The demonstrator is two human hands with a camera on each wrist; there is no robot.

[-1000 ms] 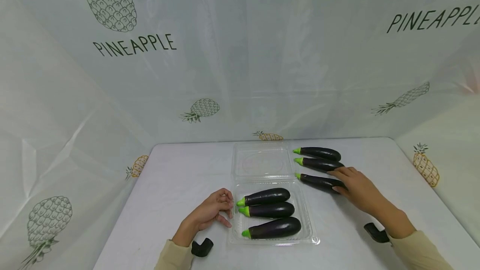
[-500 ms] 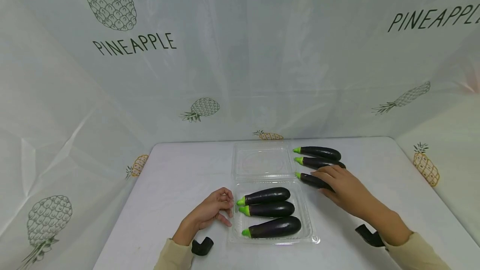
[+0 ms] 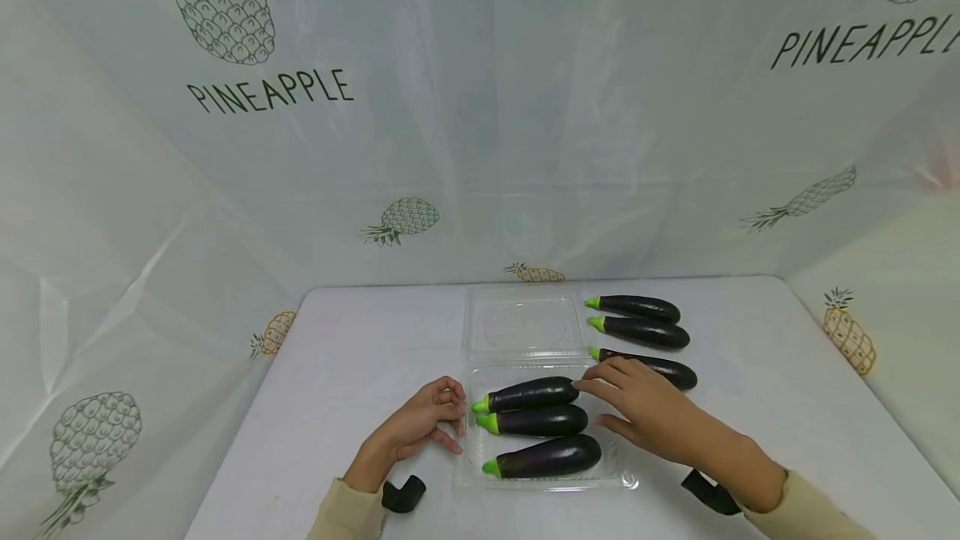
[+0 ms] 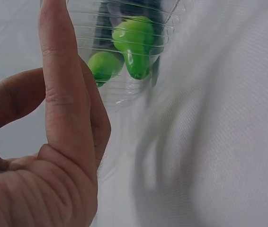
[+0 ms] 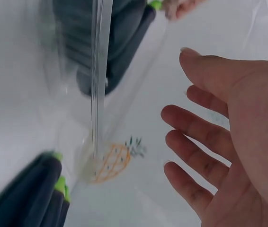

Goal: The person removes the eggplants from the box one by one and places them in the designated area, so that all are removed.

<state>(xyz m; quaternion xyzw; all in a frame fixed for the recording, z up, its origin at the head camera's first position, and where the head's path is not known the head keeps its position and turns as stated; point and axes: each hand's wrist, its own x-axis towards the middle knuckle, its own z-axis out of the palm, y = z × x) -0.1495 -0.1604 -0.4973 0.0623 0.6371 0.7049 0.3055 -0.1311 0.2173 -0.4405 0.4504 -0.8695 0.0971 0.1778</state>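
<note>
A clear plastic clamshell box (image 3: 613,461) lies open on the table, its lid (image 3: 525,322) folded back. Inside are three dark purple eggplants with green stem ends: a back one (image 3: 536,392), a middle one (image 3: 543,421) and a front one (image 3: 553,456). My left hand (image 3: 427,422) is at the box's left side, fingers relaxed by the rim; the left wrist view shows the green stem ends (image 4: 134,45) through the ribbed wall. My right hand (image 3: 645,408) hovers at the box's right side, fingers spread and holding nothing; fingertips are near the back eggplant.
Three more eggplants lie right of the lid: a far one (image 3: 641,307), a second (image 3: 648,332) and a near one (image 3: 671,371), partly behind my right hand. A pineapple-printed sheet (image 3: 480,148) rises behind the white table (image 3: 360,340). Black wrist mounts (image 3: 403,494) sit below both hands.
My right hand has moved left and toward me, from the near loose eggplant to the box's right side, with nothing in it. That eggplant still lies on the table. The left hand has stayed put.
</note>
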